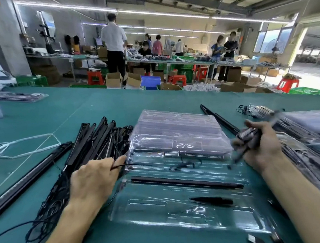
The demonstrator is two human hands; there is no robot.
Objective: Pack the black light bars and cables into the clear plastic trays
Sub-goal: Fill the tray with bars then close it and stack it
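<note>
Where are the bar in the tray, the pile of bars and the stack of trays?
bar in the tray (187,182): head view, middle of its length.
pile of bars (92,144): head view, a middle bar.
stack of trays (175,127): head view, top tray.

I see open green bench (100,106) across the far half. Nearer me, the clear tray (162,213) and the tray stack (174,124) behind it fill the middle. A pile of black light bars (92,144) and tangled cables (50,202) block the left side. Filled trays (309,128) crowd the right edge.
</note>
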